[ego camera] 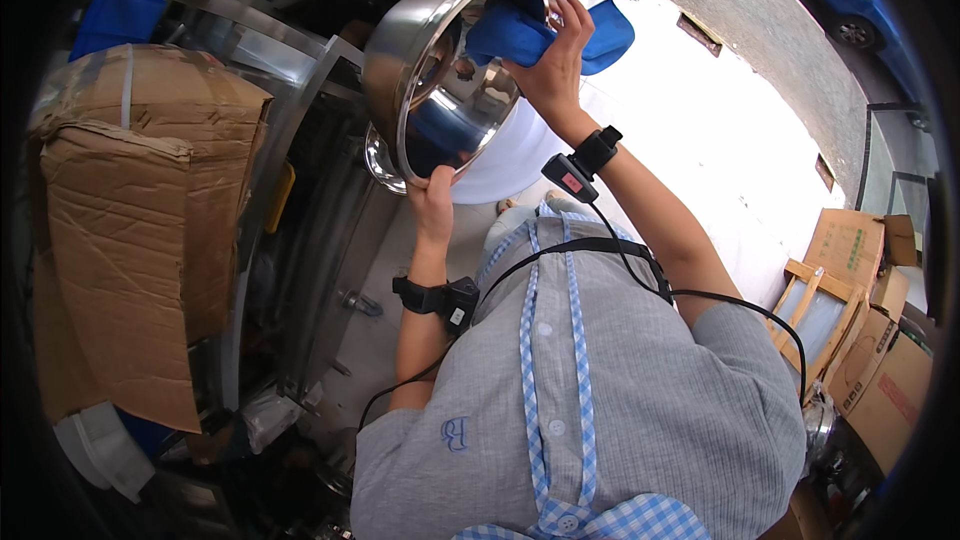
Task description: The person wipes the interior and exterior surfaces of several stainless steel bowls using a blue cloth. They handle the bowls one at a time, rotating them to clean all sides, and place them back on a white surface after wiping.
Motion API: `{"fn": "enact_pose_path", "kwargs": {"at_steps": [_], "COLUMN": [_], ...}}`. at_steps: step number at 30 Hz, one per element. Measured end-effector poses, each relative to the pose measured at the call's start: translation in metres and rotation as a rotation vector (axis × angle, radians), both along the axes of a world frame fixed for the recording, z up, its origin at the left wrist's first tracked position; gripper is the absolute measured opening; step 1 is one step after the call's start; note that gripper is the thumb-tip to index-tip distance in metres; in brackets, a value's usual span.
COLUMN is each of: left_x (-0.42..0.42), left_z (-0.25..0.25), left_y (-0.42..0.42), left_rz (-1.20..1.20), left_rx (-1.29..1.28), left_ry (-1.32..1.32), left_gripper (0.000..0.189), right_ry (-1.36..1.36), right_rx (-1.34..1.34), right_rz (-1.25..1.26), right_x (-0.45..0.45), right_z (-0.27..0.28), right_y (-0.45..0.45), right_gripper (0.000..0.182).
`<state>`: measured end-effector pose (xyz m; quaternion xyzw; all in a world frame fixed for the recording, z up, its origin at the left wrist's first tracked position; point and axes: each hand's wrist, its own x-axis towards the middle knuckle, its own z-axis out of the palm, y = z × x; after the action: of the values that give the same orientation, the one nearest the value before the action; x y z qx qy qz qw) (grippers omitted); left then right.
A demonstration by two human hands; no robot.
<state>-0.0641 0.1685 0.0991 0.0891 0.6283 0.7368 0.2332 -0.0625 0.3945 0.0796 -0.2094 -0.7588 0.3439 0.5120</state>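
Observation:
A shiny stainless steel bowl (pixel 390 75) is tilted on its side, its mouth facing right. My left hand (pixel 433 202) grips its lower rim, thumb on the inner side. A blue cloth (pixel 510 34) is in my right hand (pixel 555 60) at the upper right rim; part of it lies inside the bowl and another part hangs out past my fingers. Behind the bowl's lower edge shows another shiny metal rim (pixel 381 165). Below the bowl is a round white surface (pixel 510 154), partly hidden by the bowl and my right arm.
On the left, large cardboard pieces (pixel 120 240) rest by metal racks (pixel 300 112). A white plastic container (pixel 101 450) lies lower left. Cardboard boxes (pixel 889 390) and a wooden frame (pixel 817 307) stand at right. A blue car (pixel 862 7) is beyond the pavement.

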Motion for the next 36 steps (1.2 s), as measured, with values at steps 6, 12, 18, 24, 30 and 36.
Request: {"fn": "enact_pose_path", "kwargs": {"at_steps": [6, 12, 18, 24, 30, 36], "left_x": [-0.014, -0.006, 0.004, 0.006, 0.011, 0.013], "left_z": [0.023, -0.002, -0.022, -0.013, -0.023, -0.008], "left_y": [0.005, 0.023, 0.037, 0.042, 0.038, 0.036], "left_rz": [0.186, 0.222, 0.139, 0.132, 0.067, 0.054], "left_rx": [-0.064, -0.057, 0.275, 0.256, 0.187, 0.185], "left_ry": [0.355, 0.499, -0.013, 0.048, -0.005, 0.006], "left_gripper": [0.057, 0.055, 0.043, 0.066, 0.072, 0.069], "right_ry": [-0.159, -0.071, -0.205, -0.233, -0.264, -0.367], "right_rx": [-0.469, -0.654, -0.728, 0.081, 0.033, 0.245], "right_rz": [0.085, 0.16, 0.276, -0.071, 0.605, 0.421], "right_x": [0.008, 0.008, 0.014, 0.022, 0.024, 0.029], "right_z": [0.006, 0.013, 0.018, 0.01, 0.02, 0.019], "right_y": [-0.013, -0.03, -0.033, -0.038, -0.058, -0.038], "right_gripper": [0.058, 0.046, 0.054, 0.066, 0.046, 0.041]}}
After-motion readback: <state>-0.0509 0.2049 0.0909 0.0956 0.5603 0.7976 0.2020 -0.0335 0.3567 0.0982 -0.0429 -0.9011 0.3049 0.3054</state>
